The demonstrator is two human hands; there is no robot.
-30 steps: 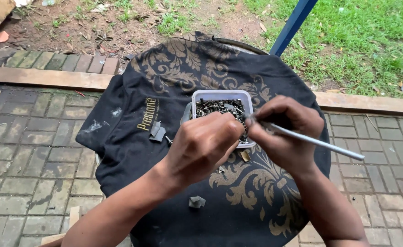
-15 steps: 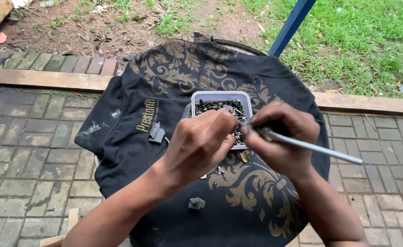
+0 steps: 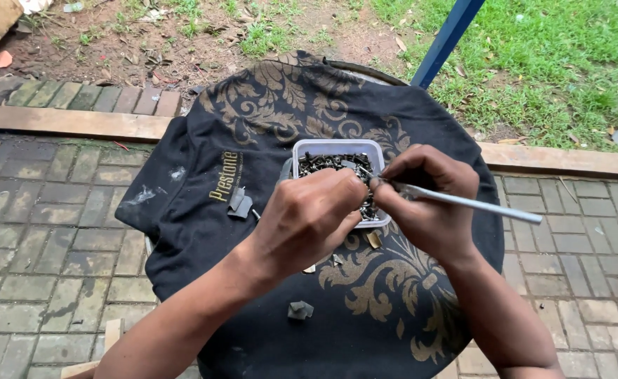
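Note:
My right hand (image 3: 428, 203) grips a thin grey metal tool (image 3: 477, 203) like a pen, its tip pointing left toward my left hand (image 3: 309, 217). My left hand is curled, pinching something small at the fingertips that I cannot make out. Both hands hover over the near side of a small clear plastic tub (image 3: 333, 149) filled with several small dark metal parts. The tub stands on a round table covered by a black cloth with gold ornaments (image 3: 267, 112).
A few loose small pieces lie on the cloth: a grey part (image 3: 240, 203) to the left, another (image 3: 300, 309) near me, a tan bit (image 3: 373, 240) beside the tub. A blue pole (image 3: 446, 38) rises behind the table. Brick paving, a wooden border and grass surround it.
Both hands have stayed over the tub. The right hand has tilted the tool slightly and brought its tip closer to the left hand's fingertips.

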